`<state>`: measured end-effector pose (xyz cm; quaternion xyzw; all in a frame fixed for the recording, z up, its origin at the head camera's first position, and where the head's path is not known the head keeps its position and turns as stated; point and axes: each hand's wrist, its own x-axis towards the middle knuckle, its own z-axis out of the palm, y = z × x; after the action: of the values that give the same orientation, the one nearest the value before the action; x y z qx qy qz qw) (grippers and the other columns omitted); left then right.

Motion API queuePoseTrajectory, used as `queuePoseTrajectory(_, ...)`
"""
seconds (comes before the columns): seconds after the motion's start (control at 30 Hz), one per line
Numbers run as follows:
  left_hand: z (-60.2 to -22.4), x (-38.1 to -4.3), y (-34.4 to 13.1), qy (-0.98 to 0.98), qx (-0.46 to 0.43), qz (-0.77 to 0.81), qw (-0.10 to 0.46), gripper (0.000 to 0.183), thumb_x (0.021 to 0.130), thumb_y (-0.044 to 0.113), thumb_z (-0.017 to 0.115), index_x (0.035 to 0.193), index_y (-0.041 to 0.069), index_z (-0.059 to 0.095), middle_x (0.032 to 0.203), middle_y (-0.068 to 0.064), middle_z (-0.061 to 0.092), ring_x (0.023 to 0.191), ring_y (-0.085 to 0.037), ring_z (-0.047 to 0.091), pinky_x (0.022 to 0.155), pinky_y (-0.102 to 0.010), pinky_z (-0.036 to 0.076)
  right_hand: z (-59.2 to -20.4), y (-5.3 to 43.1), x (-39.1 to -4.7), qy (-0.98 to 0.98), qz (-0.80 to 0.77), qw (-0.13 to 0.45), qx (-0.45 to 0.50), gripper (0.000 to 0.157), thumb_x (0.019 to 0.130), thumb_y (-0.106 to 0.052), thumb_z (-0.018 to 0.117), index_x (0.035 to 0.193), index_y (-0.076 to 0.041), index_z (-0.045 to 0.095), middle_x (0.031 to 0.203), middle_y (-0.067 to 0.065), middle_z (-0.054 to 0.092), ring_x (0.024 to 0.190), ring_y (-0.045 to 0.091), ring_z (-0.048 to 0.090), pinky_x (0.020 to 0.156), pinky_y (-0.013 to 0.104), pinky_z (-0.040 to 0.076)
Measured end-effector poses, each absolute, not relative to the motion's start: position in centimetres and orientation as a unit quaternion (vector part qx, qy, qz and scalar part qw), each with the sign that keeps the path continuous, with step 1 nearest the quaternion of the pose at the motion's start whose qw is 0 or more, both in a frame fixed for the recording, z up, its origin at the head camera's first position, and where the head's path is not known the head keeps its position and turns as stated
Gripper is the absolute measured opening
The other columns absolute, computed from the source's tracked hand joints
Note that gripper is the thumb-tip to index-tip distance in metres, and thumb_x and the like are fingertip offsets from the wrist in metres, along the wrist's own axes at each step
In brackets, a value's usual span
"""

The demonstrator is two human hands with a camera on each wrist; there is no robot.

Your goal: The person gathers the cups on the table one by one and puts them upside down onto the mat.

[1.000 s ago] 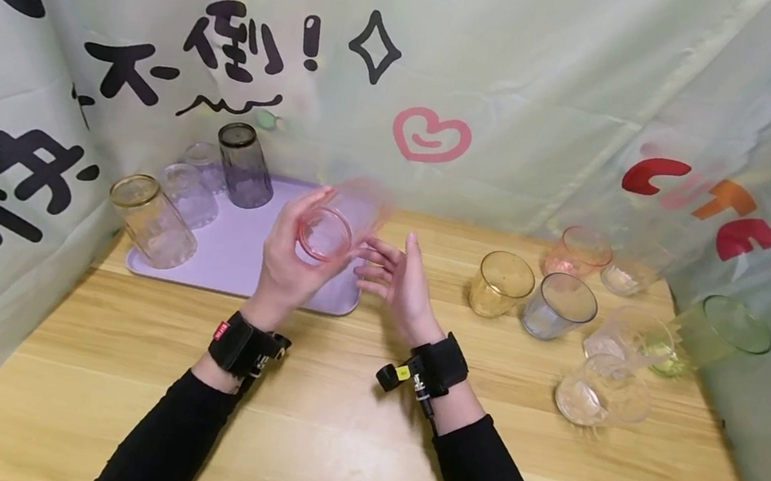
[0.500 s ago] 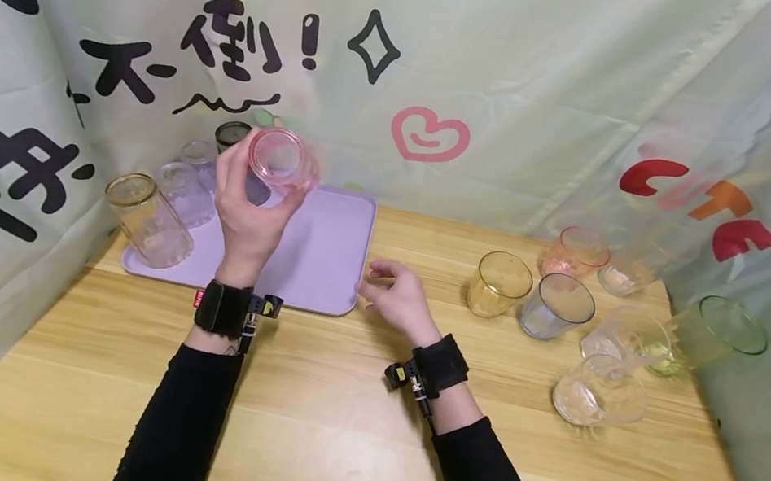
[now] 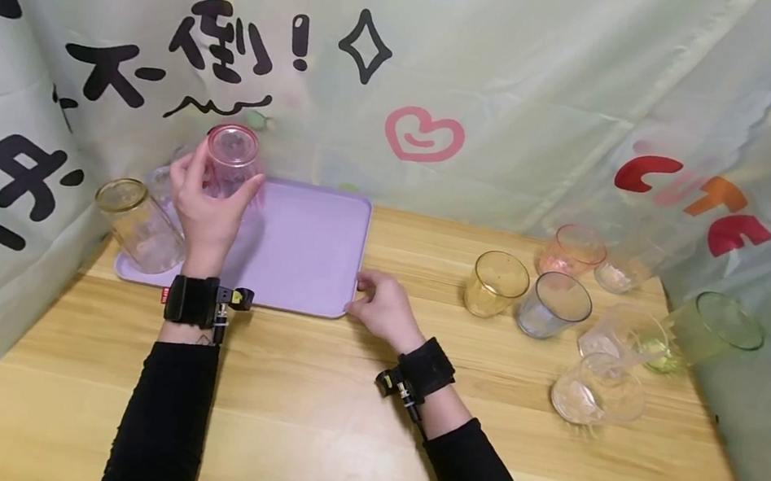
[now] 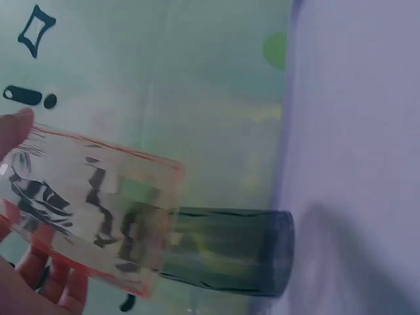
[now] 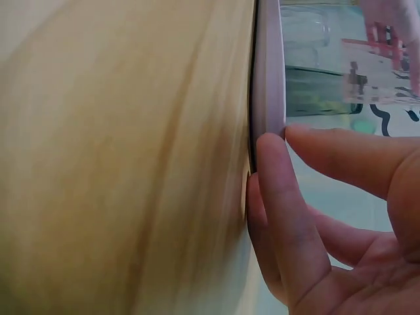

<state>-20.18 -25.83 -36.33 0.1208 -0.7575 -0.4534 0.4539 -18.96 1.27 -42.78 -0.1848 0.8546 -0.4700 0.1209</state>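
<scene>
My left hand (image 3: 205, 219) grips a pink-tinted drinking glass (image 3: 233, 149) above the back left of a lilac tray (image 3: 310, 250). In the left wrist view, the pink glass (image 4: 98, 203) overlaps the top of a dark grey glass (image 4: 230, 252) standing on the tray; I cannot tell whether they touch. From the head, the hand and pink glass mostly hide that dark glass. My right hand (image 3: 387, 306) pinches the tray's right edge near its front corner. The right wrist view has its thumb and a finger on the tray rim (image 5: 269, 72).
An amber-rimmed glass (image 3: 139, 226) stands at the tray's left end, with clear glasses partly hidden behind it. On the wooden table's right side stand a yellow glass (image 3: 496, 285), a blue-grey glass (image 3: 554, 305), a pink glass (image 3: 571, 252), a green glass (image 3: 713, 332) and several clear ones.
My left hand has carried the pink glass leftward from the middle of the tray to the dark glass. My right hand has left the pink glass and come down to the tray's right edge.
</scene>
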Motion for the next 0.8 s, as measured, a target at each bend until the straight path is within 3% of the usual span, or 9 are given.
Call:
queuePoseTrajectory(0.23, -37.9, -20.2, -27.0, -0.779, 0.188, -0.446, 0.398, 0.074, 0.059, 0.044, 0.081, 0.126, 0.040, 0.049, 0.115, -0.002, 0.041, 0.104, -0.009, 0.038, 0.093, -0.029, 0.033, -42.6, 1.2, -18.7, 0.857, -0.465, 0.129, -0.182, 0.058, 0.071, -0.004, 0.070, 0.125, 0.003, 0.049, 0.105, 0.014, 0.059, 0.069, 0.010, 0.057, 0.058, 0.023, 0.052)
queuePoseTrajectory(0.5, -38.7, -20.3, -27.2, -0.797, 0.211, -0.437, 0.360, 0.072, 0.065, 0.037, 0.079, 0.129, 0.022, 0.049, 0.118, -0.009, 0.040, 0.107, -0.014, 0.035, 0.096, -0.031, 0.029, -42.5, 1.3, -18.7, 0.852, -0.475, 0.136, -0.173, 0.057, 0.072, -0.003, 0.070, 0.125, 0.003, 0.048, 0.107, 0.014, 0.058, 0.068, 0.011, 0.058, 0.057, 0.024, 0.052)
queuePoseTrajectory(0.8, -39.2, -20.2, -27.4, -0.801, 0.231, -0.439, 0.334, 0.071, 0.067, 0.033, 0.078, 0.129, 0.018, 0.047, 0.121, -0.011, 0.040, 0.109, -0.018, 0.037, 0.096, -0.034, 0.031, -42.3, 1.2, -18.5, 0.848, -0.480, 0.144, -0.173, 0.057, 0.072, -0.001, 0.069, 0.125, 0.004, 0.047, 0.108, 0.015, 0.057, 0.066, 0.011, 0.059, 0.056, 0.025, 0.053)
